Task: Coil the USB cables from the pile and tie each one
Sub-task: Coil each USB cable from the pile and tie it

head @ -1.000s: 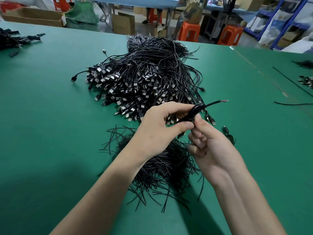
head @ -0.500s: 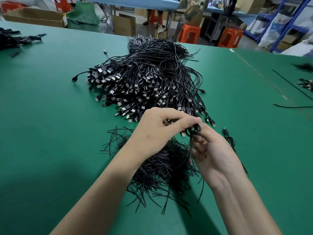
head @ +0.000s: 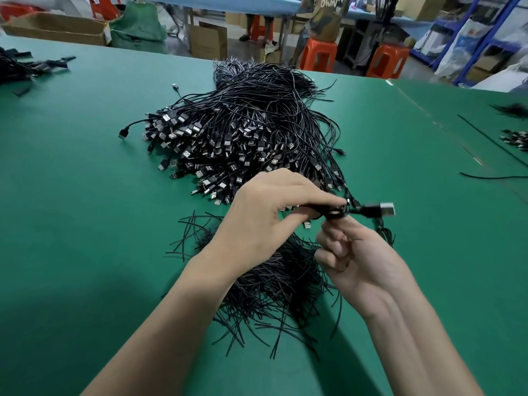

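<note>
A big pile of black USB cables (head: 251, 132) lies on the green table (head: 71, 210), plugs facing me. Nearer to me, partly under my arms, is a heap of short black twist ties (head: 274, 284). Above the ties, my left hand (head: 271, 221) pinches a small coiled black cable (head: 334, 211) between thumb and fingers. The cable's USB plug (head: 381, 210) sticks out to the right. My right hand (head: 354, 252) grips the coil from below with curled fingers. A tied cable (head: 385, 232) lies just right of my hands.
More black cables lie at the far left (head: 25, 70) and the right edge (head: 514, 138), with a loose wire (head: 491, 176) there. Orange stools (head: 318, 57), cardboard boxes (head: 57, 28), shelving and a standing person are beyond the table's far edge.
The coil has been turned between my hands: the bare wire end pointed right a second ago, and now the USB plug sticks out to the right. Both hands sit slightly lower, over the ties.
</note>
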